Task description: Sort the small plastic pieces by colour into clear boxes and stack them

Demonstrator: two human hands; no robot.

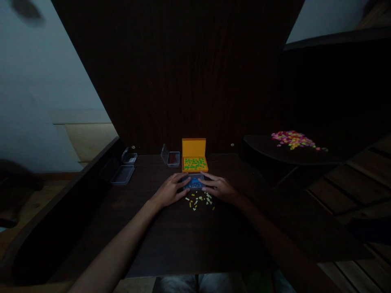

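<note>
A small clear plastic box [194,182] with blue pieces in it lies on the dark table in front of me. My left hand [170,189] grips its left side, fingertips at the far edge and thumb by the near corner. From the right, my right hand [221,189] holds the same box, its fingers reaching over that end. Small white and yellow pieces [200,199] are scattered just on the near side of the box. Directly behind it stands an open orange case [194,147] with green pieces [194,163] spread inside.
Open clear boxes stand to the left: one with a dark reddish content [174,159], a shallow one [122,174] and a smaller one [130,158]. A pile of colourful pieces [293,139] lies on a dark curved shelf [259,142] at right. A dark panel [183,73] rises behind.
</note>
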